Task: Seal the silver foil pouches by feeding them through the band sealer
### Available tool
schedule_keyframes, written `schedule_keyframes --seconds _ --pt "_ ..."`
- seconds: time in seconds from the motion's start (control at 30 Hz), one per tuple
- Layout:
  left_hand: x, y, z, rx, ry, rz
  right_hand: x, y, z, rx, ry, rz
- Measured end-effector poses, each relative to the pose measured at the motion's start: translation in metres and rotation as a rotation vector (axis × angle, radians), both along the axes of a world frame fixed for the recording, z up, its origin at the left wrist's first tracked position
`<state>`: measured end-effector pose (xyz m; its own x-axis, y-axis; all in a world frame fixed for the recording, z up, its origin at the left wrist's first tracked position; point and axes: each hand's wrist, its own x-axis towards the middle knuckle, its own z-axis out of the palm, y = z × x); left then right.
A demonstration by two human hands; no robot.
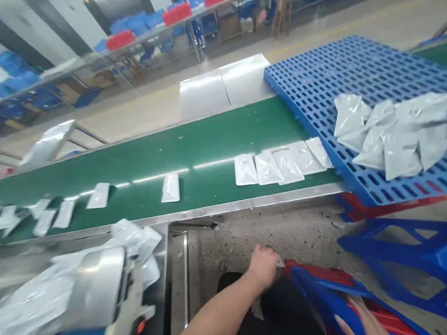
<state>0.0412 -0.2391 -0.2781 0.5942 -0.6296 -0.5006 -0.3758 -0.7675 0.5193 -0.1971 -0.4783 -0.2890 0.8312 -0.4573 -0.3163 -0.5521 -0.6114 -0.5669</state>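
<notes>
My left hand is closed, low in front of me, above dark cloth. A small pale scrap shows at its fingertips, beside the end of a blue and red plastic stool; what the fingers hold is hidden. At the lower right, my right hand straddles a blue bar of this stool, thumb on one side and fingers on the other. On the green conveyor belt ahead lie white flat packets, among them an overlapping row at right and a single packet near the middle.
A blue slatted pallet at right carries a pile of white packets. Another blue plastic stool stands below it. At lower left, more white packets lie around a metal machine part. Benches with red bins stand behind.
</notes>
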Motion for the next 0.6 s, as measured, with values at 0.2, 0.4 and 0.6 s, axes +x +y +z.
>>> schedule_keyframes --seconds 0.2,0.4,0.6 --pt "-0.047 0.082 0.199 -0.289 -0.133 0.265 0.155 0.117 0.159 0.612 -0.136 0.517" --pt "-0.087 0.197 0.302 -0.595 -0.501 1.201 0.233 0.228 0.266 0.837 -0.104 0.750" --pt "-0.131 0.230 0.271 -1.035 -0.293 1.956 0.250 0.350 0.290 1.069 0.157 0.887"
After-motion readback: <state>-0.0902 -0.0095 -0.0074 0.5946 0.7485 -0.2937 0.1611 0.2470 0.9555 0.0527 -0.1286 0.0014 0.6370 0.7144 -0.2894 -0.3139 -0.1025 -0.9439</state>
